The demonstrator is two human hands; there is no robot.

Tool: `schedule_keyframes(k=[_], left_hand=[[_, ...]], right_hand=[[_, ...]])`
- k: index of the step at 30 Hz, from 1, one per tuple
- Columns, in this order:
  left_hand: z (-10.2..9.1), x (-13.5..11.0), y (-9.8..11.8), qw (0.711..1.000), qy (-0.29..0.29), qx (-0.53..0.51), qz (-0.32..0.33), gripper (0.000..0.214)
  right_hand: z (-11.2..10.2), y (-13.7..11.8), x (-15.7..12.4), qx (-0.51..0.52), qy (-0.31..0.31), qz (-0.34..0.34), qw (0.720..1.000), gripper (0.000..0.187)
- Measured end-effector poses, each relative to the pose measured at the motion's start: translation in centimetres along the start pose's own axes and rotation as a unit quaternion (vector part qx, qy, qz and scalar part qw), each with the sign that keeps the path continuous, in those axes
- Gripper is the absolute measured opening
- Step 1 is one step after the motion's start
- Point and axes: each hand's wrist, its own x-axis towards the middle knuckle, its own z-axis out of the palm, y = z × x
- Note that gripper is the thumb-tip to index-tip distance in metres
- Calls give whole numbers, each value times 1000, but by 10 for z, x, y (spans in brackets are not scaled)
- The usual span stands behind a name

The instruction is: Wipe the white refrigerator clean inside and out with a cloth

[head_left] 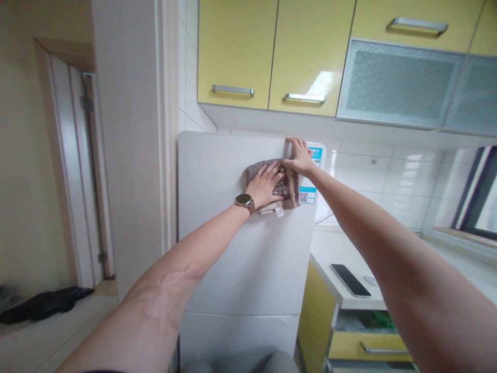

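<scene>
A folded brown patterned cloth [287, 189] with a pale border and a small white tag lies flat against the white refrigerator door [233, 264]. My left hand [266, 185], with a watch [244, 200] on its wrist, presses on the cloth with fingers spread. At the door's upper right, my right hand [301, 158] rests with its fingertips over the top edge and its thumb at the cloth's upper corner. Beside the cloth, a blue and white label [308, 196] with a square code is partly covered.
Yellow cabinets [236, 46] with metal handles hang above the refrigerator. On the right, a phone [350, 280] lies on the white counter [330, 243], above a yellow drawer [365, 344]. A door frame [134, 155] stands close on the left. A black bag-like item [46, 303] lies on the floor.
</scene>
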Motion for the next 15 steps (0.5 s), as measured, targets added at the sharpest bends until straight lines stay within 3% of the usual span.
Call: schedule_keyframes(k=[5,10,12,15], left_hand=[[5,1,-3,999,26,-33,0,88],[10,-1,-4,996,48,-71,10,87],[8,-2,-5,996,44,-78,14,91],[3,-3,-8,994,33,-99,20,99]], right_hand=[[3,5,2,3,-9,-7,1000,94],[-11,-2,-2,-22,-36,-26,999,95],[-17,-11,-13,-53,-26,-36,998,86],[-15,-27,-39,-109,-15,-95,989,54]])
